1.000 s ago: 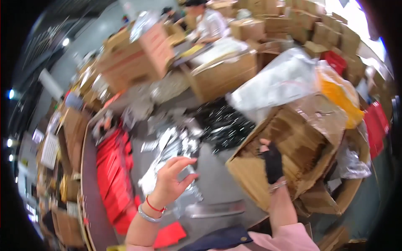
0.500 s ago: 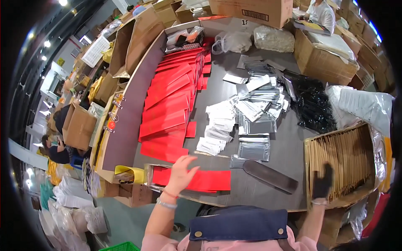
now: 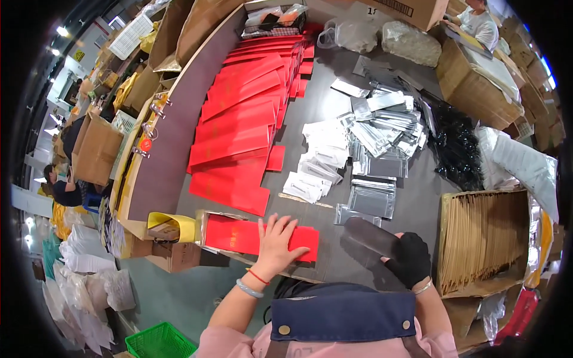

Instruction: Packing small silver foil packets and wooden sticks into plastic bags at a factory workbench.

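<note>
My left hand [image 3: 278, 243] lies palm down with fingers spread on a stack of red paper sleeves [image 3: 231, 234] at the table's front edge. The stack's left end sits in a small carton. In a black fingerless glove, my right hand [image 3: 410, 260] is closed around the right end of a long dark bar with rounded ends [image 3: 367, 241]. Its exact kind cannot be made out. Beyond my left hand, more red sleeves [image 3: 233, 146] overlap in a long fanned row. Small grey-silver packets [image 3: 371, 200] lie beyond the dark bar, beside white packets [image 3: 307, 186].
To the right stands a carton packed with brown envelopes [image 3: 480, 238]; black plastic bags [image 3: 456, 146] lie behind it. A raised partition [image 3: 179, 125] borders the table's left side. A yellow-lined box [image 3: 170, 227] adjoins the front left corner. Another person [image 3: 477, 27] is at the far right.
My left hand has come down onto the red sleeves, its fingers spreading. From the envelope carton, my right hand has moved left and taken hold of the dark bar. The view has shifted.
</note>
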{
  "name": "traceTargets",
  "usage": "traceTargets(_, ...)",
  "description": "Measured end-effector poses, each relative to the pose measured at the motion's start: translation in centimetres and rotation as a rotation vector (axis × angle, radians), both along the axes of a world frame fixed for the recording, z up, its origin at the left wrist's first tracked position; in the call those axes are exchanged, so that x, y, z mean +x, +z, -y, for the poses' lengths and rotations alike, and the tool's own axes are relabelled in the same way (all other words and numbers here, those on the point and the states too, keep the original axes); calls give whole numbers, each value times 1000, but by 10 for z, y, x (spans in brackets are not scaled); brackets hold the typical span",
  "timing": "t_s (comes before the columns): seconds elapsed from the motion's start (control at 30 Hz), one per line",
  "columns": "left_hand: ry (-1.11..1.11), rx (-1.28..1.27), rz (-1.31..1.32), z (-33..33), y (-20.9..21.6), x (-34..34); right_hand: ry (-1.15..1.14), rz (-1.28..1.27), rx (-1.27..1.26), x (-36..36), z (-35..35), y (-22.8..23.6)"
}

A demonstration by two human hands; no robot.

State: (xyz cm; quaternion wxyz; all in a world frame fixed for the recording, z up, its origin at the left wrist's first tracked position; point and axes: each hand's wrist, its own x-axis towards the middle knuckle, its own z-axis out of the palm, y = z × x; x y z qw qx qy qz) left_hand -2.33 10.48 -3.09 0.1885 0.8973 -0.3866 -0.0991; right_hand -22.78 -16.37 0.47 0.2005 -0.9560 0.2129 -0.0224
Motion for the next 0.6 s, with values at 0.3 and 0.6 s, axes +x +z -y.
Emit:
traceTargets(0.3,287,-110,46,17,-20,-26,157,-24,-12,23,-16,17)
traceTargets(0.6,261,-261,-143,10,-15,-17,298,-50,58,31,-16,14)
